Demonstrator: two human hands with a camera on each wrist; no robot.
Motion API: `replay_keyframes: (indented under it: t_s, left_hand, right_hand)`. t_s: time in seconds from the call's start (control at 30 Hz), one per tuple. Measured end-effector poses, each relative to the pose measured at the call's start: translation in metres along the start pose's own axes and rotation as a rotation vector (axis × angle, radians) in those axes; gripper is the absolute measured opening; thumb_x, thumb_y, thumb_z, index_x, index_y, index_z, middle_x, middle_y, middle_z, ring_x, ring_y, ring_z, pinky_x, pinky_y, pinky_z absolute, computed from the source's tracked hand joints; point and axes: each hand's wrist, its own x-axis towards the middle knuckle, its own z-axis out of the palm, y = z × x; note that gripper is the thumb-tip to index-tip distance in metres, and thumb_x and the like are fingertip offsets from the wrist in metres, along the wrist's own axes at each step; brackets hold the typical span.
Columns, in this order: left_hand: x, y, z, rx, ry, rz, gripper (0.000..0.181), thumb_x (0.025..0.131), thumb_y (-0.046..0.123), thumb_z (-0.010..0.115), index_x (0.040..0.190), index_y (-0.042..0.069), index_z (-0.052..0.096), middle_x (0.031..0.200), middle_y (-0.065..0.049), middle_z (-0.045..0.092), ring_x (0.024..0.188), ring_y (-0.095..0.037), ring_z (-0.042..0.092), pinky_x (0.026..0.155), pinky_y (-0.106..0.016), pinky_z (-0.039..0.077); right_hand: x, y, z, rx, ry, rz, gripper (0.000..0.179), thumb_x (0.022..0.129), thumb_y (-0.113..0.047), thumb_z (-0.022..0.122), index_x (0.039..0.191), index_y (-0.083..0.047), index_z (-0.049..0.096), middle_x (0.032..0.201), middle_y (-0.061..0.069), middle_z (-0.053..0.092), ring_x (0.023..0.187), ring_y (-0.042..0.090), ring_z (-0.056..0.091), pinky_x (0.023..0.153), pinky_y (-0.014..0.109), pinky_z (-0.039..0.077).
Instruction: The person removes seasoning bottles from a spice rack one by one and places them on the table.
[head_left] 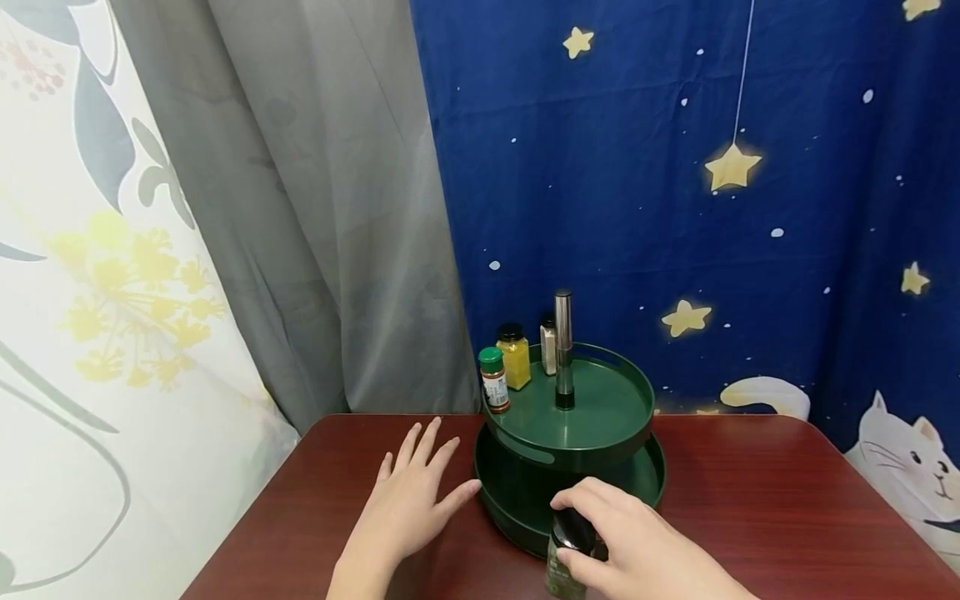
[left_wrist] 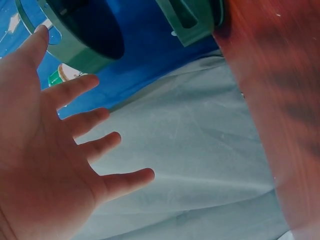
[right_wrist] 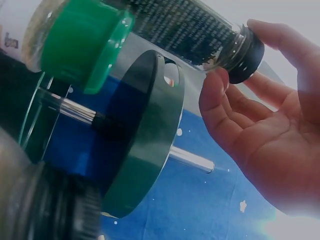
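My right hand (head_left: pixel 626 537) pinches the black cap of a spice jar (head_left: pixel 564 575) between thumb and fingers, in front of the two-tier green turntable (head_left: pixel 517 525). The right wrist view shows this glass jar (right_wrist: pixel 180 30) with dark contents and a printed label. My left hand (head_left: pixel 412 504) is spread over the table, left of the lower tier. Its thumb tip is at the tier's rim; I cannot tell whether they touch. In the left wrist view the left palm (left_wrist: pixel 45 150) holds nothing.
The upper tier carries a green-capped jar (head_left: pixel 494 382), a yellow jar (head_left: pixel 514 360) and a black-topped jar (head_left: pixel 549 350) beside the metal post (head_left: pixel 563 354). Close to the right wrist camera are another green-capped jar (right_wrist: pixel 82 45) and a black-capped one (right_wrist: pixel 60 205). Curtains hang behind the table (head_left: pixel 750 492).
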Motion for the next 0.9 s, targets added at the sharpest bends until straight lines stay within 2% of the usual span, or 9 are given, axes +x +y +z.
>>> replay_keyframes:
  t_s: [0.3, 0.47, 0.63, 0.9]
  left_hand:
    - [0.003, 0.002, 0.006, 0.005, -0.043, 0.028, 0.072, 0.101, 0.068, 0.059, 0.157, 0.023, 0.055, 0.178, -0.006, 0.028, 0.166, -0.037, 0.020, 0.123, -0.077, 0.026]
    - [0.002, 0.005, 0.011, -0.007, -0.069, 0.048, 0.072, 0.101, 0.067, 0.059, 0.158, 0.022, 0.054, 0.178, -0.008, 0.027, 0.166, -0.039, 0.019, 0.122, -0.079, 0.025]
    - [0.002, 0.004, 0.011, 0.006, -0.054, 0.051, 0.071, 0.101, 0.067, 0.059, 0.157, 0.024, 0.055, 0.177, -0.007, 0.028, 0.166, -0.038, 0.020, 0.122, -0.078, 0.026]
    - [0.002, 0.003, 0.009, 0.028, -0.023, 0.055, 0.071, 0.101, 0.067, 0.059, 0.157, 0.023, 0.055, 0.177, -0.006, 0.028, 0.166, -0.037, 0.020, 0.123, -0.077, 0.027]
  right_hand:
    - [0.003, 0.003, 0.004, 0.062, -0.117, 0.076, 0.031, 0.099, -0.038, 0.076, 0.126, -0.025, 0.069, 0.115, -0.017, 0.063, 0.092, -0.004, 0.053, 0.077, 0.023, 0.055]
    - [0.002, 0.007, 0.008, 0.078, -0.168, 0.084, 0.027, 0.098, -0.034, 0.078, 0.122, -0.026, 0.070, 0.109, -0.019, 0.062, 0.089, -0.004, 0.053, 0.075, 0.022, 0.055]
    - [0.002, 0.009, 0.010, 0.071, -0.220, 0.125, 0.028, 0.096, -0.035, 0.079, 0.123, -0.028, 0.071, 0.107, -0.020, 0.062, 0.089, -0.002, 0.055, 0.076, 0.022, 0.056]
    - [0.005, 0.011, 0.016, -0.006, -0.238, 0.053, 0.027, 0.097, -0.034, 0.079, 0.122, -0.025, 0.071, 0.108, -0.021, 0.062, 0.091, -0.005, 0.053, 0.078, 0.024, 0.056]
